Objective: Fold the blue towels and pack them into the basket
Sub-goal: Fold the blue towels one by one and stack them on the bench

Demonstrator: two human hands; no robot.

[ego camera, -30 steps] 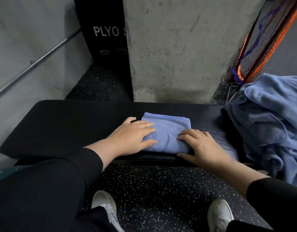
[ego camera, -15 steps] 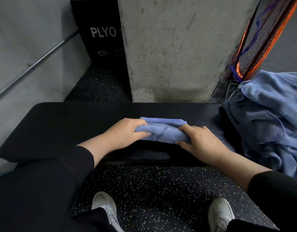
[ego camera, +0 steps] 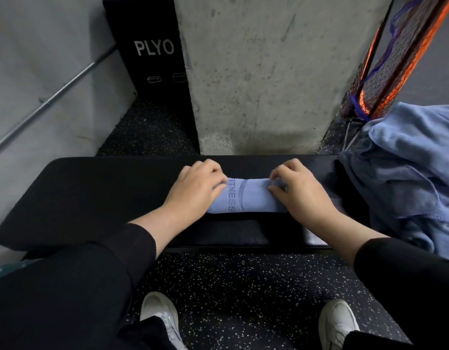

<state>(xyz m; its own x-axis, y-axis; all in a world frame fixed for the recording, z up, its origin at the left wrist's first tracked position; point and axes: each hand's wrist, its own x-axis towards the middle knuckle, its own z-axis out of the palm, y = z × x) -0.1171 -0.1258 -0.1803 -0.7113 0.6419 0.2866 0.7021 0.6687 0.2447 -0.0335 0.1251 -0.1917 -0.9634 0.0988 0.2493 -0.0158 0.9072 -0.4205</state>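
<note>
Black bench (ego camera: 87, 198): near its front edge, left hand (ego camera: 193, 190) and right hand (ego camera: 301, 195), fingers curled, grip the folded towel's (ego camera: 246, 198) ends.

The person wears long black sleeves (ego camera: 132, 246) ending at the wrists, leaving the left hand (ego camera: 193, 190) and right hand (ego camera: 301, 193) bare. Black trousers (ego camera: 54, 299) cover the legs, above white sneakers (ego camera: 160, 311) with pale laces.

towel (ego camera: 246, 197): being folded over again into a narrower band, its lettering now showing
left hand (ego camera: 194, 190), right hand (ego camera: 300, 192): moving from pressing flat to gripping its ends
</note>
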